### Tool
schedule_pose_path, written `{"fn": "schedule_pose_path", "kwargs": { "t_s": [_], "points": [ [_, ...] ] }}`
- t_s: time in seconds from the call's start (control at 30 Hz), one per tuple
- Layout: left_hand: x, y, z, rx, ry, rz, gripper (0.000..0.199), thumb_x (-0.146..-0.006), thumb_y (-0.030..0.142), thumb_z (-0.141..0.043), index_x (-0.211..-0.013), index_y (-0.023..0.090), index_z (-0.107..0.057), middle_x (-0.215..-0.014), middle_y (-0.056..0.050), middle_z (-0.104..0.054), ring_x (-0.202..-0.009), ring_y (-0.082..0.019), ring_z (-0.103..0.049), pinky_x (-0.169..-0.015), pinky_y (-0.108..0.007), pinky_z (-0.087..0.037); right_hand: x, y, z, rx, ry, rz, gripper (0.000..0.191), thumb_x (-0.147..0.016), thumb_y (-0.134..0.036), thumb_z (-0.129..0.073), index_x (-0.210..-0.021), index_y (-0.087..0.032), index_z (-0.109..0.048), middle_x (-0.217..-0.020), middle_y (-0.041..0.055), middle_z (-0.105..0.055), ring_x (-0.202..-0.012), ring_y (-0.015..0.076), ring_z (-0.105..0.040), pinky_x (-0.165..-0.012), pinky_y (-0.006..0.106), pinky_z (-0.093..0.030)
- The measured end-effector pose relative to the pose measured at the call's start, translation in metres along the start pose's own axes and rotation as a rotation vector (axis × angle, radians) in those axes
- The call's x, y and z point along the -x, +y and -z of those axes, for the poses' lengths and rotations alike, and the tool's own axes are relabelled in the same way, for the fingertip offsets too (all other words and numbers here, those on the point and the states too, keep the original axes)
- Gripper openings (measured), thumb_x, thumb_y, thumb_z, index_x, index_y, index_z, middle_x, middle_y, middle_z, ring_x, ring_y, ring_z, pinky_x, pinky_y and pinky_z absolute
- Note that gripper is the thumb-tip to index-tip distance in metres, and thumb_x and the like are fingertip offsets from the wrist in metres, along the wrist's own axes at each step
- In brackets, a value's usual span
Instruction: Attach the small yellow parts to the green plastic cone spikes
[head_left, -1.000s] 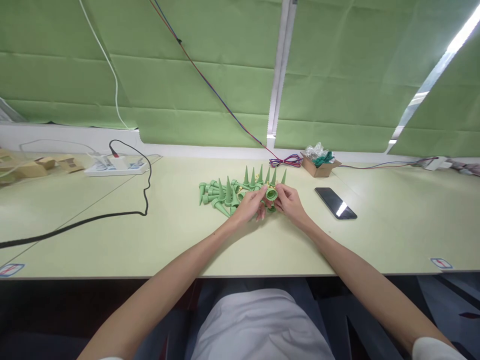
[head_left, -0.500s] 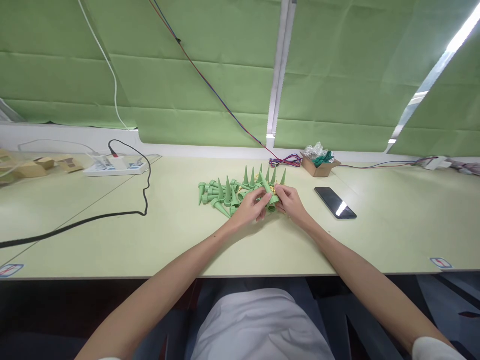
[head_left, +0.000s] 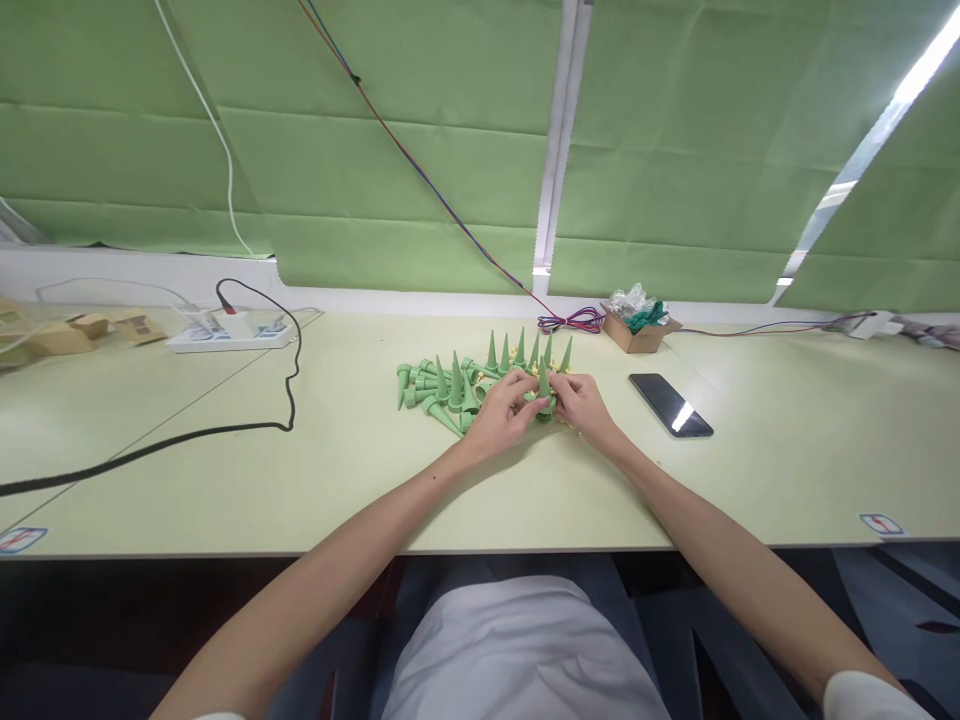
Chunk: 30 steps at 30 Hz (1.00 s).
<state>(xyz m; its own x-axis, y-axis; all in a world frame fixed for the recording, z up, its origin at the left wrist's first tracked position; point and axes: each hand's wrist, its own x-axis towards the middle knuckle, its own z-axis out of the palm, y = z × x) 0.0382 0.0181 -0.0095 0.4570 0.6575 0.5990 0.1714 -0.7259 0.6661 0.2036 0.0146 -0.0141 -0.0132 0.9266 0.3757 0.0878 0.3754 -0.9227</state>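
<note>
Between my two hands a green plastic spike (head_left: 544, 377) stands nearly upright, with its wide collar down and its point up. My left hand (head_left: 510, 408) pinches it near the collar from the left. From the right, the fingertips of my right hand (head_left: 580, 403) close on the same spike; whether a small yellow part is also between them is hidden. Left of my hands lies a pile of green spikes (head_left: 442, 385), some lying, some point up. Behind my hands several spikes (head_left: 520, 350) stand in a row, with small yellow pieces (head_left: 568, 369) partly visible around them.
A black phone (head_left: 670, 405) lies to the right. Behind it are a small cardboard box (head_left: 637, 335) with crumpled plastic and a coiled red-and-blue wire (head_left: 574, 321). At the left, a black cable (head_left: 187, 437) runs from a white power strip (head_left: 232, 338) across the table.
The held spike has gone from leaning left to nearly upright. My left hand's fingers have shifted slightly around its collar, and my right hand has stayed close to it.
</note>
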Motion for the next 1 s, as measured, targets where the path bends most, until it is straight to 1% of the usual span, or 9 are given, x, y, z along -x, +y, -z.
{"fn": "schedule_pose_path", "kwargs": {
  "t_s": [0.1, 0.23, 0.47, 0.53, 0.63, 0.73, 0.8, 0.9, 1.0],
  "points": [
    [-0.0002, -0.0024, 0.0001, -0.062, 0.022, -0.031, 0.015, -0.095, 0.029, -0.055, -0.090, 0.017, -0.062, -0.096, -0.005, -0.050, -0.059, -0.007, -0.042, -0.050, -0.022, -0.038, 0.0003, -0.0007, -0.0023, -0.033, 0.015, -0.010, 0.055, -0.085, -0.062, -0.059, -0.056, -0.022, -0.033, -0.042, -0.0079, -0.026, -0.037, 0.0066, -0.025, -0.036, 0.024, -0.021],
    [-0.0014, -0.0026, -0.0005, -0.101, 0.042, -0.031, 0.014, -0.095, 0.027, -0.054, -0.099, 0.018, -0.064, -0.101, -0.006, -0.052, -0.059, -0.007, -0.042, -0.052, -0.022, -0.039, 0.0008, -0.0016, -0.0063, -0.088, 0.021, -0.017, 0.059, -0.082, -0.069, -0.058, -0.056, -0.023, -0.033, -0.042, -0.0081, -0.027, -0.036, 0.0067, -0.025, -0.035, 0.025, -0.021],
    [-0.0019, 0.0041, -0.0011, -0.082, 0.096, 0.119, 0.026, -0.093, 0.032, -0.057, -0.115, 0.020, -0.059, -0.114, -0.008, -0.055, -0.060, -0.007, -0.049, -0.059, -0.024, -0.045, 0.0008, 0.0005, -0.0084, -0.107, 0.036, 0.014, 0.057, -0.086, -0.073, -0.051, -0.062, -0.022, -0.038, -0.046, -0.0079, -0.030, -0.037, 0.0072, -0.028, -0.035, 0.023, -0.023],
    [-0.0023, 0.0044, -0.0010, -0.032, 0.134, 0.183, 0.032, -0.093, 0.036, -0.058, -0.121, 0.021, -0.054, -0.116, -0.008, -0.057, -0.058, -0.006, -0.050, -0.057, -0.023, -0.045, 0.0012, -0.0004, -0.0080, -0.091, 0.068, 0.030, 0.056, -0.087, -0.071, -0.051, -0.063, -0.022, -0.039, -0.047, -0.0079, -0.030, -0.037, 0.0076, -0.029, -0.035, 0.023, -0.024],
    [-0.0046, 0.0039, -0.0002, 0.148, 0.147, 0.312, 0.035, -0.094, 0.051, -0.053, -0.109, 0.020, -0.055, -0.106, -0.006, -0.062, -0.049, -0.005, -0.049, -0.043, -0.021, -0.039, 0.0015, -0.0018, -0.0072, -0.082, 0.106, 0.052, 0.054, -0.087, -0.071, -0.052, -0.065, -0.023, -0.038, -0.049, -0.0073, -0.033, -0.038, 0.0080, -0.032, -0.036, 0.023, -0.024],
    [-0.0078, 0.0038, 0.0008, 0.350, 0.045, 0.457, 0.053, -0.091, 0.067, -0.044, -0.085, 0.016, -0.057, -0.082, -0.005, -0.062, -0.042, -0.008, -0.052, -0.033, -0.022, -0.035, 0.0015, -0.0018, -0.0065, -0.070, 0.064, 0.057, 0.053, -0.087, -0.070, -0.052, -0.066, -0.022, -0.042, -0.051, -0.0059, -0.039, -0.039, 0.0085, -0.035, -0.037, 0.024, -0.025],
    [-0.0091, 0.0040, 0.0014, 0.441, -0.023, 0.514, 0.059, -0.089, 0.072, -0.044, -0.078, 0.015, -0.057, -0.075, -0.004, -0.060, -0.041, -0.009, -0.054, -0.031, -0.022, -0.035, 0.0015, -0.0015, -0.0066, -0.055, 0.002, 0.057, 0.053, -0.088, -0.070, -0.051, -0.066, -0.022, -0.045, -0.050, -0.0051, -0.041, -0.039, 0.0090, -0.037, -0.037, 0.024, -0.025],
    [-0.0091, 0.0042, 0.0018, 0.504, -0.043, 0.514, 0.057, -0.085, 0.071, -0.052, -0.077, 0.015, -0.055, -0.074, -0.003, -0.060, -0.042, -0.009, -0.055, -0.031, -0.020, -0.037, 0.0018, -0.0014, -0.0070, -0.039, -0.049, 0.061, 0.053, -0.087, -0.072, -0.050, -0.067, -0.022, -0.046, -0.048, -0.0050, -0.042, -0.038, 0.0096, -0.037, -0.038, 0.025, -0.026],
    [-0.0085, 0.0033, 0.0022, 0.510, -0.032, 0.489, 0.054, -0.084, 0.068, -0.057, -0.077, 0.015, -0.053, -0.070, -0.002, -0.059, -0.043, -0.009, -0.056, -0.032, -0.020, -0.038, 0.0023, -0.0018, -0.0065, -0.020, -0.047, 0.065, 0.054, -0.086, -0.073, -0.051, -0.066, -0.023, -0.045, -0.047, -0.0053, -0.041, -0.037, 0.0100, -0.036, -0.038, 0.026, -0.026]
  ]
}}
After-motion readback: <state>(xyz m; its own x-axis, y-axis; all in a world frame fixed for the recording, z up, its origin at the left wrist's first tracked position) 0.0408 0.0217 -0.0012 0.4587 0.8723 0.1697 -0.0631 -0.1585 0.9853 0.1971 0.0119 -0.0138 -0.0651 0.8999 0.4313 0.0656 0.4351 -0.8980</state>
